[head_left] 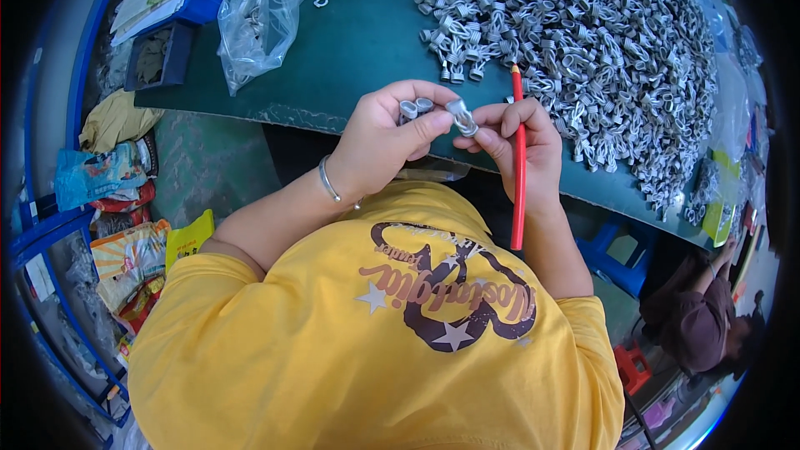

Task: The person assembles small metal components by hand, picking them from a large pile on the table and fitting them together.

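The left hand (387,137) is raised with wrist bent, its grip closed on small grey metal parts (415,106). Just right of it, a silvery fitting (462,117) is pinched by the right hand (521,146), with a red pencil (518,167) tucked upright. Beyond both grips, a heap of grey parts (600,50) is spread on the counter (358,42).

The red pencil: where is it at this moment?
In the head view, the red pencil stands nearly upright in the right hand, right of centre, its tip pointing up at the heap of small grey metal parts on the green table.
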`<state>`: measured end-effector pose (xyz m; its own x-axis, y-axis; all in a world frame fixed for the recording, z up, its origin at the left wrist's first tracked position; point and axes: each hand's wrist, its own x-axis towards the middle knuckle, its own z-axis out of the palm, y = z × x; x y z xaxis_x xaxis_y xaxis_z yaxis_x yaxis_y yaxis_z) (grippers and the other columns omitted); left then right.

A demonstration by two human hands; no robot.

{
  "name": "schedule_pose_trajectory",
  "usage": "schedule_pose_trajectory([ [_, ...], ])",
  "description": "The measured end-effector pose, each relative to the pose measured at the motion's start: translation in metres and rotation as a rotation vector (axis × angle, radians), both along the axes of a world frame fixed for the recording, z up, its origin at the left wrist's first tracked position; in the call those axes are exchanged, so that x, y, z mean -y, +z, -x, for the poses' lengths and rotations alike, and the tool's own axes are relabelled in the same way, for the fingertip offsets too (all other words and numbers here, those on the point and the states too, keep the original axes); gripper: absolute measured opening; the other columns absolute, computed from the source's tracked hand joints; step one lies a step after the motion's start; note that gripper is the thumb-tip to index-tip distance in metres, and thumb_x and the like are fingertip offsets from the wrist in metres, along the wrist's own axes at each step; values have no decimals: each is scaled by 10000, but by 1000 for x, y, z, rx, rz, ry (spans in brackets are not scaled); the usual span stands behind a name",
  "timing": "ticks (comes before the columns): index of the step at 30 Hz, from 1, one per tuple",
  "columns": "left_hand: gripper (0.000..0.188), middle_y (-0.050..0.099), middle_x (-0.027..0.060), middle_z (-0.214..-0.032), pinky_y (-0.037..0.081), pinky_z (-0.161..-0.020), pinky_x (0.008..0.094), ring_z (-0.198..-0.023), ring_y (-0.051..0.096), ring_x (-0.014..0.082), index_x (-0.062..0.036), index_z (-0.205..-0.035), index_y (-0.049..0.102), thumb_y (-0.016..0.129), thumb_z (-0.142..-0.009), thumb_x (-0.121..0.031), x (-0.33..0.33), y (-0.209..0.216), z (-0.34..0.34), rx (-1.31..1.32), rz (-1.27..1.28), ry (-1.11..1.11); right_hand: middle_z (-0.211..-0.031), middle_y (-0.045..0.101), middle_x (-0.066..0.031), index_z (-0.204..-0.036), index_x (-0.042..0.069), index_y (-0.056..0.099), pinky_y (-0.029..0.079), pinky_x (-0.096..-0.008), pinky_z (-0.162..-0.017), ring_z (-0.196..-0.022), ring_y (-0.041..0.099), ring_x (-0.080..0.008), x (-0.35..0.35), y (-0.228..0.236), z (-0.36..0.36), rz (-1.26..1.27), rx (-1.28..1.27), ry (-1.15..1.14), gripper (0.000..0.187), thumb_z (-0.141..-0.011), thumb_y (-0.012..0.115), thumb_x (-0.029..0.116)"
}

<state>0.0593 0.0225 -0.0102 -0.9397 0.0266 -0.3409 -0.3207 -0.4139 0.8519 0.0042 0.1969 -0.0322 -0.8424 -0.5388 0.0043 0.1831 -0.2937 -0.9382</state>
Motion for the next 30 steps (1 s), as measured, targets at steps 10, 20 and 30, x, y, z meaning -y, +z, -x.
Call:
schedule_pose_trajectory([
  [10,147,548,22,-753,330,-470,177,-568,430,36,-9,-991,555,579,-872,-93,1,-4,-2,-99,101,-2,-937,597,-165,-834,49,379,508,-218,-676,-780,600,-134,-1,-7,-1,14,-74,-57,270,-789,590,-112],
  [20,112,550,44,-744,316,-439,180,-526,419,51,-30,-915,526,551,-894,-138,5,-8,0,143,-243,8,-855,595,-140,-863,61,390,510,-210,-542,-674,618,-148,-1,-4,1,67,118,-101,230,-824,578,-65],
  [30,168,609,61,-801,402,-475,186,-588,527,75,8,-983,584,549,-889,-127,1,-16,0,133,-191,-39,-903,590,-155,-868,46,374,507,-241,-672,-767,600,-148,6,-3,-4,-74,-619,-205,369,-713,671,-109],
])
